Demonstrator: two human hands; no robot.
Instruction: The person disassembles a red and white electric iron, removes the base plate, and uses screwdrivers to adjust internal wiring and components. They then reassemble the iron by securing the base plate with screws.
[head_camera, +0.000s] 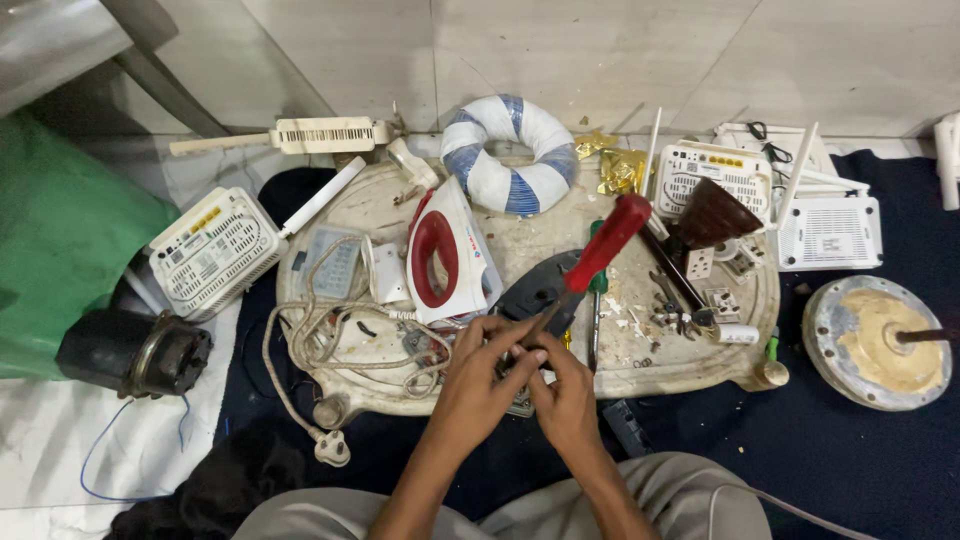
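Red-handled screwdriver (600, 255) tip hidden by hands.

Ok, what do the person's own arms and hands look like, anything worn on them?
Both forearms are bare from the bottom edge of the picture up to the hands, with no sleeves showing. The left hand and right hand wear no gloves. No watch, bracelet or ring can be seen on either.

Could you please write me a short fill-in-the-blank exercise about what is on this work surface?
1. The screwdriver in the hands has a ____ handle.
2. The red and white clothes iron lies to the ____ of the screwdriver.
3. The ring behind the iron is striped white and ____.
4. Both hands, left hand and right hand, meet at the ____ edge of the board.

Missing words: red; left; blue; near
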